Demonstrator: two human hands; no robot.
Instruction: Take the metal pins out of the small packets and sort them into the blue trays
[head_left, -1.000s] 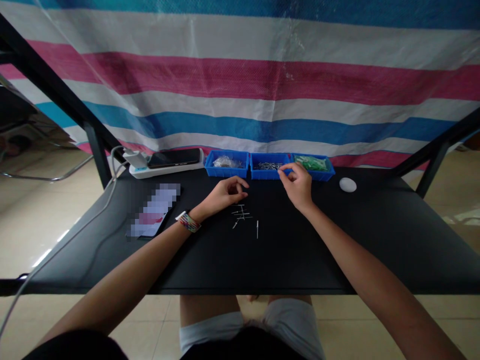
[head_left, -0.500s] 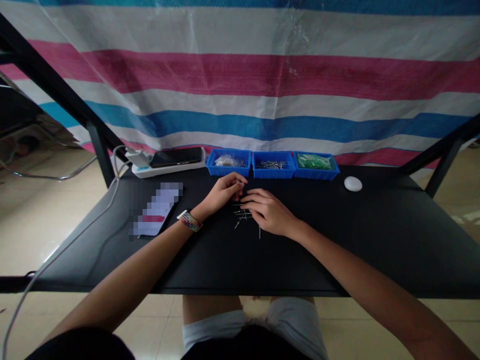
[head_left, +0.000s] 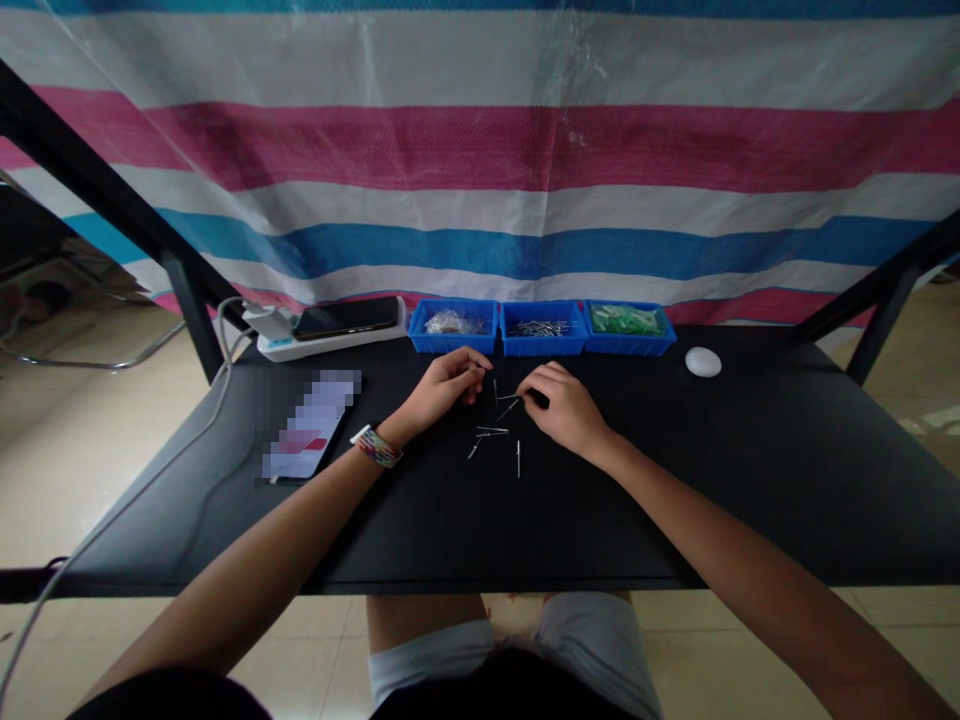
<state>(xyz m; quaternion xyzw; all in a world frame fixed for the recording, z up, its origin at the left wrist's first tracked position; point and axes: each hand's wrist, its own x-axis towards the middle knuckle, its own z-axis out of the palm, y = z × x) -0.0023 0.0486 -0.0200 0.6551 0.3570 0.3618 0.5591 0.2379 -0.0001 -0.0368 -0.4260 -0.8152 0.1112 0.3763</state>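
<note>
Several thin metal pins, which look like blind rivets, lie loose on the black table between and below my hands. My right hand pinches at the end of one rivet, thumb and forefinger together, just above the tabletop. Another rivet slants right below those fingertips, and one lies apart, nearer the front. To the left, my left hand rests with its fingers curled in and the thumb against them. Whatever it holds, if anything, is hidden.
Three blue bins stand along the back: one with clear plastic pieces, one with metal rivets, one with green packets. A power strip carries a dark phone. Another phone lies left; a white mouse sits right.
My right hand has drawn back to the right and its fingers have closed to a pinch, uncovering the rivets. My left hand stays nearly where it was.
</note>
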